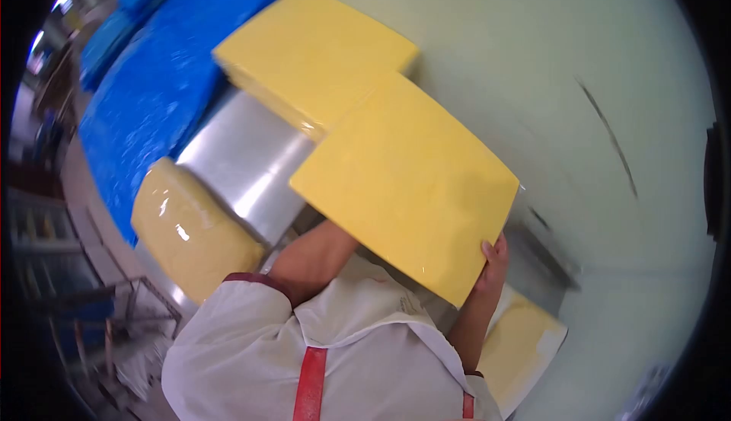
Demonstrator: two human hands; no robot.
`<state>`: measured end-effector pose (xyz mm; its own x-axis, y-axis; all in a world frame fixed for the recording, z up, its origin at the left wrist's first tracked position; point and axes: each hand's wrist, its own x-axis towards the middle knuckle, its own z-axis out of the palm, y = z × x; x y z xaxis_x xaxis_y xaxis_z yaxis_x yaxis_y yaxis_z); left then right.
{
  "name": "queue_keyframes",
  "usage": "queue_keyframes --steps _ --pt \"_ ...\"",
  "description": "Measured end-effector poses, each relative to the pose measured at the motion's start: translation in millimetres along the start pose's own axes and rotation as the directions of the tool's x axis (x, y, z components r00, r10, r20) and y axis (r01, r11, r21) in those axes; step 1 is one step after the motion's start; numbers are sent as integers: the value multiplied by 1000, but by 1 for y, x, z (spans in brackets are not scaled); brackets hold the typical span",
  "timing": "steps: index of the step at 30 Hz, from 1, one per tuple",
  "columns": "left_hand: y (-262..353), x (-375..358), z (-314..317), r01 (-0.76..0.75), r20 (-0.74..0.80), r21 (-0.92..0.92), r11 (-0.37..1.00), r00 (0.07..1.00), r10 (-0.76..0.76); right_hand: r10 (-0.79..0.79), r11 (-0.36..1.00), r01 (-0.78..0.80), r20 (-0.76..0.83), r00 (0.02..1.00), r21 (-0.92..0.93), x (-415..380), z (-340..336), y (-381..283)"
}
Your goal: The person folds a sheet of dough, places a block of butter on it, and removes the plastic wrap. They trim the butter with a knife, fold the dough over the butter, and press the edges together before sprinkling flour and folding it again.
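Observation:
I hold a large flat yellow block (407, 181) wrapped in clear film, raised in front of me. My right hand (493, 257) grips its near right corner, fingers curled over the edge. My left forearm runs under the block and my left hand is hidden beneath it. A second yellow block (312, 52) lies beyond it on the shiny steel surface (244, 162). A rounded yellow lump in film (190, 231) sits at the near left edge of that surface.
Blue plastic sheeting (145, 94) covers the area at far left. A pale wall (579, 63) rises on the right. Another wrapped yellow slab (521, 337) lies low at my right. A metal frame rack (114, 322) stands at lower left.

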<state>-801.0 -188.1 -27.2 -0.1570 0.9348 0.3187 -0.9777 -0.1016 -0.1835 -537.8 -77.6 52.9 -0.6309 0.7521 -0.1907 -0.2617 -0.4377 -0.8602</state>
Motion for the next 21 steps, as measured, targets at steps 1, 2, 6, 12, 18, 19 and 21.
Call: queue_keyframes --steps 1,2,6,12,18,19,21 --pt "-7 7 9 16 -60 63 998 998 -12 -30 999 29 -68 997 -19 -28 -18 -6" --pt "-16 16 15 44 -112 120 992 993 -30 -69 997 65 -145 987 -33 -60 -34 -10" --pt "-73 70 17 226 -215 242 944 961 -175 -271 960 271 -435 859 -64 -192 -77 -12" --pt "-252 92 2 694 -265 175 698 717 -645 -390 678 732 -811 436 67 -352 -61 6" --pt "-419 -2 -12 924 -145 -371 93 41 -989 -253 615 761 -966 -59 -208 -463 -74 68" --pt "-441 -7 -17 889 -120 -458 2 -59 -991 -230 615 757 -969 -95 -221 -482 -73 79" --pt "-468 -11 -30 885 -136 -455 -98 -178 -975 -164 631 740 -972 -167 -233 -510 -74 92"
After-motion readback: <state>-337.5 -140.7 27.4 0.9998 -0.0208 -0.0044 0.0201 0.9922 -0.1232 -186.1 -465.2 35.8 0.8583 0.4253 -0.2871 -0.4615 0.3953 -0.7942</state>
